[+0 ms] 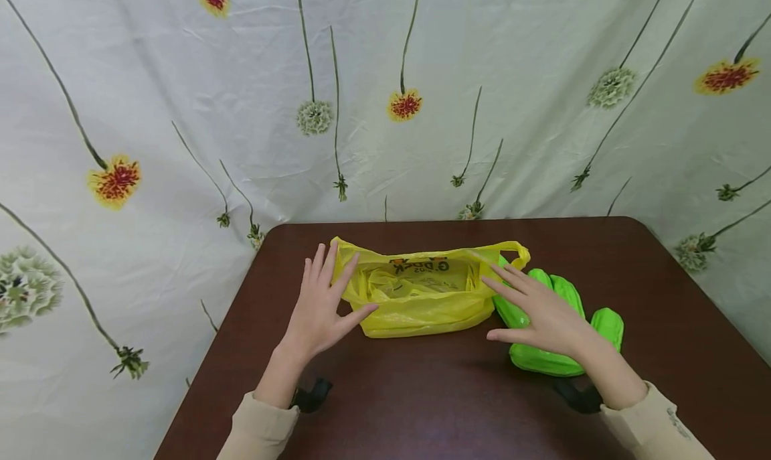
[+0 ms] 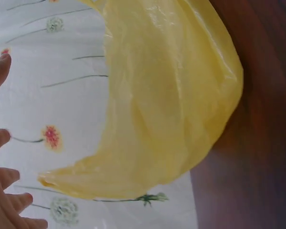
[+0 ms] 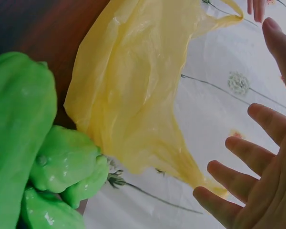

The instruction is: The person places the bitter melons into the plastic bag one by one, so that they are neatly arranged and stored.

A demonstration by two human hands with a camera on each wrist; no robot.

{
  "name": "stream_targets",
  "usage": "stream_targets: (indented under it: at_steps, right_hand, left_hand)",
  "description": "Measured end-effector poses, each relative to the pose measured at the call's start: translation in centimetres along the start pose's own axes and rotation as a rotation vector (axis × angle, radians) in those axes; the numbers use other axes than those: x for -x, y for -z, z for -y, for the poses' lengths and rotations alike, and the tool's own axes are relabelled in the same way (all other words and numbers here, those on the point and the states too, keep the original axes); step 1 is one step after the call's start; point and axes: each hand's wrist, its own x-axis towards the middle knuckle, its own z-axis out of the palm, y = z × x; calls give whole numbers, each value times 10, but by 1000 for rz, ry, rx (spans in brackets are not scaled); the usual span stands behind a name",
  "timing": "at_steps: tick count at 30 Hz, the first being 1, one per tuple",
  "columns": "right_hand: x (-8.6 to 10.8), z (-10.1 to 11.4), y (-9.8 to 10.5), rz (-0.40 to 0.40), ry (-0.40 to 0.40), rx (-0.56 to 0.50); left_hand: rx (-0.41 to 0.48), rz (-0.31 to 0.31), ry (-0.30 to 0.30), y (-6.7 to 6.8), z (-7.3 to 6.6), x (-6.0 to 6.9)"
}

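Observation:
A yellow plastic bag (image 1: pixel 427 316) with dark print inside stands with its mouth open near the middle of the table. My left hand (image 1: pixel 316 313) is spread at the bag's left side, and my right hand (image 1: pixel 545 313) is spread at its right, above bright green vegetables (image 1: pixel 545 361). Neither hand holds anything. In the left wrist view the fingers (image 2: pixel 7 176) are apart from the bag (image 2: pixel 167 105). The right wrist view shows spread fingers (image 3: pixel 248 152) beside the bag (image 3: pixel 133 86), with several green vegetables (image 3: pixel 66 160) at the left.
The dark brown table (image 1: pixel 421 393) has rounded far corners. Behind it hangs a white cloth (image 1: pixel 361 145) printed with flowers and stems. Black bands (image 1: pixel 312 396) show at both wrists, below the light sleeves (image 1: pixel 265 416).

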Motion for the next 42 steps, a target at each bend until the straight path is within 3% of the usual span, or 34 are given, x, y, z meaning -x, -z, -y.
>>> stream_targets:
  at_steps: [4,9,17,24,31,39,42]
  right_hand:
    - [10,-7,-2,-26,-37,-43]
    - [21,-16,-6,-21,-117,-100]
    - [36,-29,-13,-27,-216,-252]
    - [50,-39,-21,-24,-253,-342]
    - [61,-45,-26,-25,-259,-413]
    - [70,-53,-37,29,-317,-451]
    - [73,-55,-41,35,-316,-462]
  left_hand:
    - [104,-79,34,-6,9,5]
    - [220,-132,143,-12,18,14]
    - [443,-83,351,-25,27,25]
    - [628,-35,394,-44,36,32]
    - [760,23,433,-38,23,28]
    - [901,-9,583,-49,23,30]
    - [928,-32,599,-54,24,31]
